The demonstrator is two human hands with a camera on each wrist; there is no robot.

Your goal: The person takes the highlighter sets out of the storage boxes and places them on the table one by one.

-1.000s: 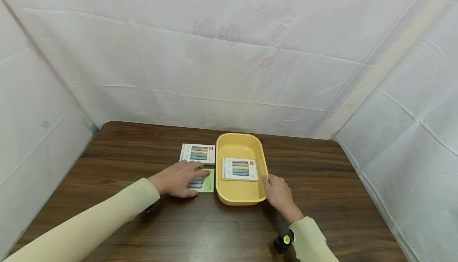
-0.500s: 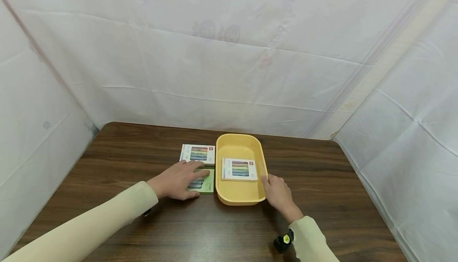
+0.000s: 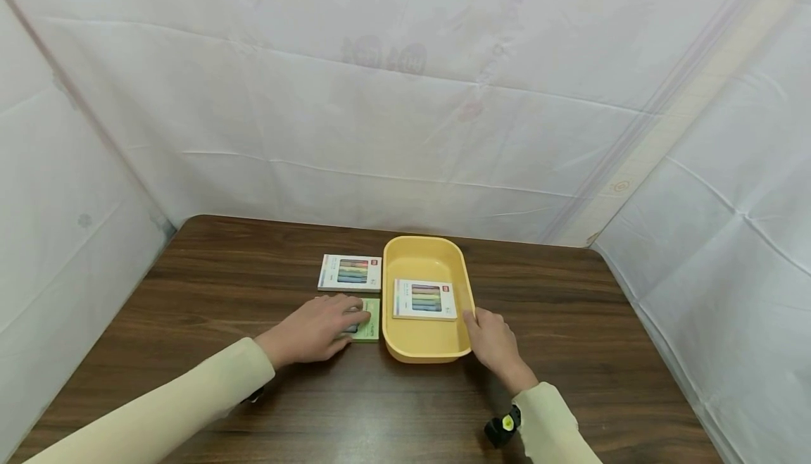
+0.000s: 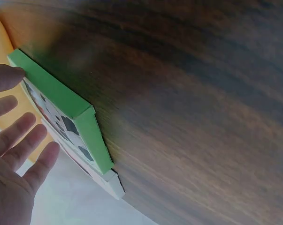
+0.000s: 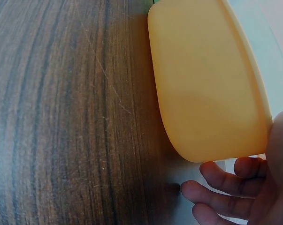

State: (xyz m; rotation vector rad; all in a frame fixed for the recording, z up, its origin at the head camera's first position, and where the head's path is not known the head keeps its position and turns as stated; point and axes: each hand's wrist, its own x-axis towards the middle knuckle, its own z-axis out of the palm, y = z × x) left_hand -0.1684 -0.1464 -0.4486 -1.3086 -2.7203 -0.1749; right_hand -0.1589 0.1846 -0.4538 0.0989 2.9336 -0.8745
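Nearest you, your pale yellow left sleeve [image 3: 165, 406] has drawn back slightly toward you since the earlier frames, while the right sleeve [image 3: 550, 422], with its small black wrist device [image 3: 501, 429], sits as before. Your left hand [image 3: 310, 330] has slid back with its sleeve: its fingertips no longer overlap the near edge of the farther box. It is loose, fingers spread over the green box [image 3: 369, 320] and thumb by the near edge; I cannot tell how firmly they touch. Your right hand [image 3: 497, 348] is unchanged, gripping the rim of the yellow tray [image 3: 427, 344] on its right side, thumb over the edge.

The green box lies flat on the table [image 3: 602, 358], just left of the tray, its sides smooth and crisp-cornered, its face printed with dark shapes. The tray is smooth and deep, a rounded rectangle with a thin lip. Inside lies a flat white carton [image 3: 424, 300] showing a panel of coloured sticks. Beyond the green box lies a similar white box [image 3: 350, 272], in place as before. The tabletop is dark brown with streaky wood grain and rounded far corners. Behind it hangs a creased white sheet [image 3: 393, 112] with faint prints.
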